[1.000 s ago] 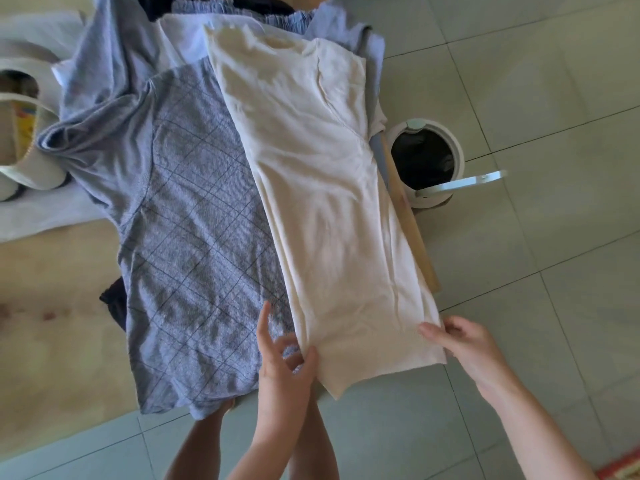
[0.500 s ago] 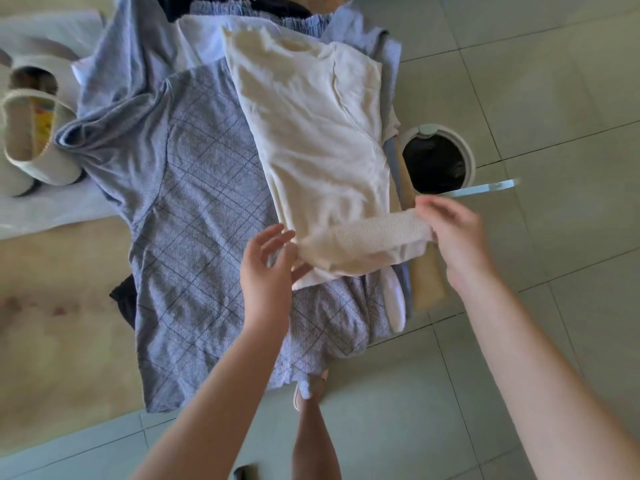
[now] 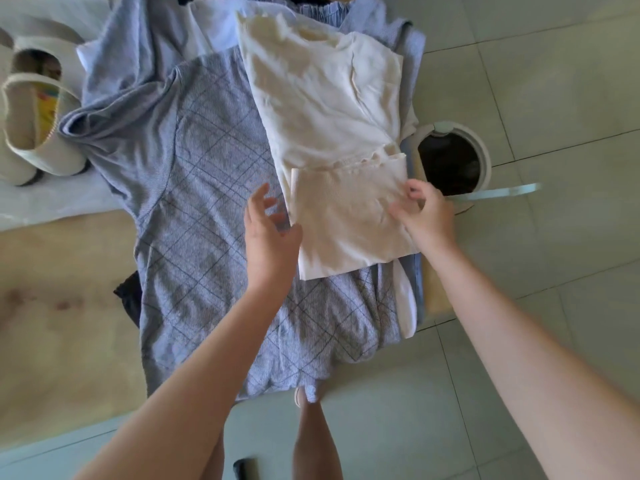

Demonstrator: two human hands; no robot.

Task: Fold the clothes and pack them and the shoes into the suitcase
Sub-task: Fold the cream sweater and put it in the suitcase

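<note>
A cream shirt [image 3: 325,109] lies on a blue-grey shirt [image 3: 207,209] crossed with darker diagonal checks. Left of that shirt stand off-white shoes [image 3: 38,147] with yellow printed insoles; right of it, a white bin [image 3: 485,157] with a dark interior sits on pale grey-green tiles [image 3: 554,81].

Cream top [image 3: 332,109] – soft matt knit cloth, fine ribbed weave on folded-up hem. Grey-blue shirt [image 3: 214,209] – thin matt cloth, fine stripe with crossing line pattern, wrinkled. Shoes [image 3: 34,133] look like off-white canvas, matt. Table [image 3: 52,306] – pale wood, dull, stained. Floor tiles [image 3: 554,81] smooth, slight sheen. Bin [image 3: 485,150] smooth plastic.
</note>
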